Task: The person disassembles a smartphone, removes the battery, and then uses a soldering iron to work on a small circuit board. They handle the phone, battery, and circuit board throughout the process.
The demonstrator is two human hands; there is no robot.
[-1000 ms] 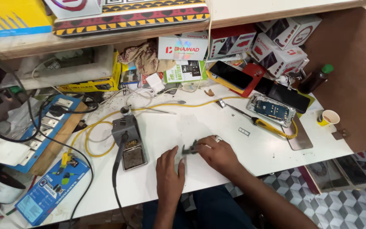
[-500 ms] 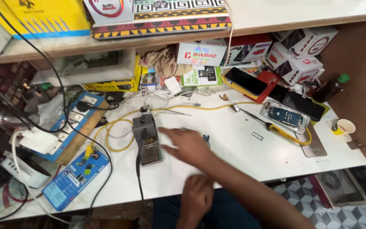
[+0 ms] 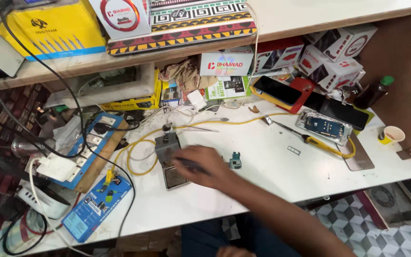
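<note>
The right hand [image 3: 200,166] lies across a small grey metal block [image 3: 170,154] that sits on the white bench [image 3: 262,171], left of centre, inside a loop of yellow cable [image 3: 134,152]. The block is squat and boxy, with a darker square plate at its near end and a knob-like post at its far end where wires gather. The hand is blurred; its fingers [image 3: 186,164] seem to close around a thin dark tool, but whether they truly grip it cannot be told, and the tool's shape is lost in the smear. Just right of the hand lies a small green circuit board [image 3: 235,161], apart from the block. The left hand [image 3: 231,251] only peeks in at the bottom edge, cut off by the frame, so its fingers are not readable. Farther right on the bench, well apart from the hand, rest an opened phone [image 3: 323,126], a yellow-handled screwdriver [image 3: 310,139] and a paper cup [image 3: 392,135]. At the left, a blue power strip [image 3: 89,152] is partly covered by plugs and black leads.
</note>
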